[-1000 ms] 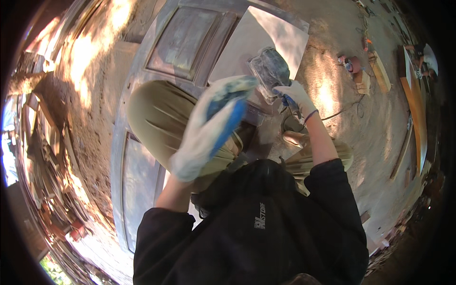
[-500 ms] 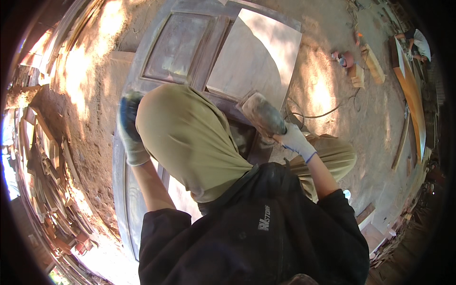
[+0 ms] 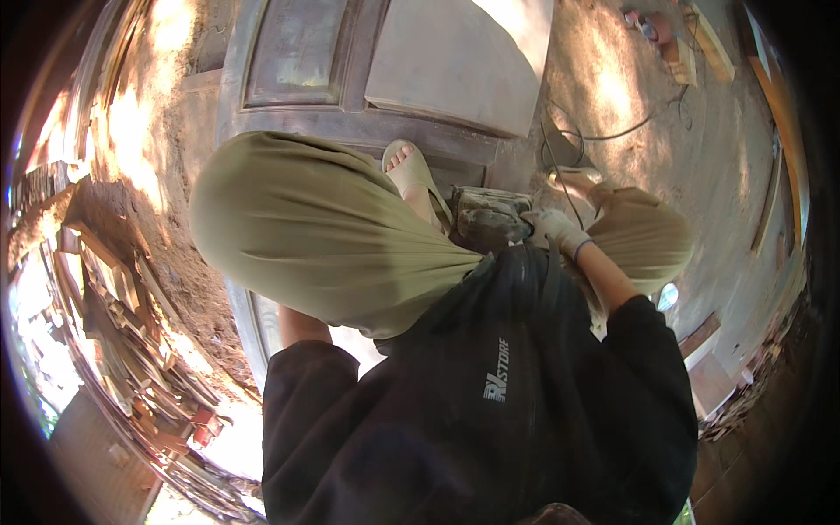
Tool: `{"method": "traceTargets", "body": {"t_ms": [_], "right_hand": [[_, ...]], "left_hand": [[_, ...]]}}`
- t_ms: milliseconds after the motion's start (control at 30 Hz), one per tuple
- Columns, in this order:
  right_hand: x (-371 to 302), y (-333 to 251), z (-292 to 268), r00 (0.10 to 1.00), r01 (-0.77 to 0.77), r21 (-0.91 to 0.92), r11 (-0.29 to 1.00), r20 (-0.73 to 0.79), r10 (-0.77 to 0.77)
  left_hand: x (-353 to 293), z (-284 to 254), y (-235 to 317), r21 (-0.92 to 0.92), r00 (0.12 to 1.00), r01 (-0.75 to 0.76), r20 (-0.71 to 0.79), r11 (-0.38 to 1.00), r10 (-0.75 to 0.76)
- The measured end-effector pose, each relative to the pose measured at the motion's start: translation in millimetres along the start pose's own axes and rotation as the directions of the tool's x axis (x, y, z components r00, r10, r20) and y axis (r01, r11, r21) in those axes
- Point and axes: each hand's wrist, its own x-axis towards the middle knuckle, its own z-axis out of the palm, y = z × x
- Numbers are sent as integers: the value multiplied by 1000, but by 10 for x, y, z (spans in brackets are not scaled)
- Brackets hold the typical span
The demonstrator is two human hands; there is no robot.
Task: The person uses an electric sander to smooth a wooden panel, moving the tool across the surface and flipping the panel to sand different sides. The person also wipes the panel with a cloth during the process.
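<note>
My right hand [image 3: 560, 231], in a whitish work glove with a blue cuff edge, is closed round the rear of a dusty, dark power sander [image 3: 492, 216]. The sander is between my legs, over the lower part of a dark wooden panelled door [image 3: 350, 131]; whether it touches the wood I cannot tell. My left hand is hidden behind my raised left knee, with only part of the forearm [image 3: 303, 328] showing. On the door's upper right lies a flat greyish board [image 3: 455, 70]. My sandalled left foot [image 3: 411, 171] rests on the door.
A dark cable [image 3: 612, 136] loops over the dirt floor to the right. Wood blocks [image 3: 678, 61] and a reddish power tool [image 3: 652, 26] lie at the far right. Scrap timber [image 3: 114, 324] is piled at the left. A long orange-brown plank [image 3: 783, 114] stretches along the right.
My right hand has drawn the sander back toward my body, off the board's near edge. My left hand has gone out of sight behind my knee. The view has tilted down.
</note>
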Motion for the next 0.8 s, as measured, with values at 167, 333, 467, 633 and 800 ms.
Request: {"method": "traceTargets", "body": {"t_ms": [167,333,467,633,800], "right_hand": [[57,-81,-169,985,-52,14,999,167,49],[88,-116,-330,981,-72,-22,997,177,75],[80,-137,-480,1000,-5,38,999,12,4],[361,358,-475,982,138,922,362,-175,71],[949,761,-345,824,112,920,-376,126,553]], "left_hand": [[206,11,-181,37,996,86,24,996,-87],[259,105,-364,53,983,175,47,983,-178],[330,103,-505,37,966,244,80,969,-246],[602,161,-506,46,958,272,76,961,-275],[1187,192,-461,76,963,264,-83,962,-257]]}}
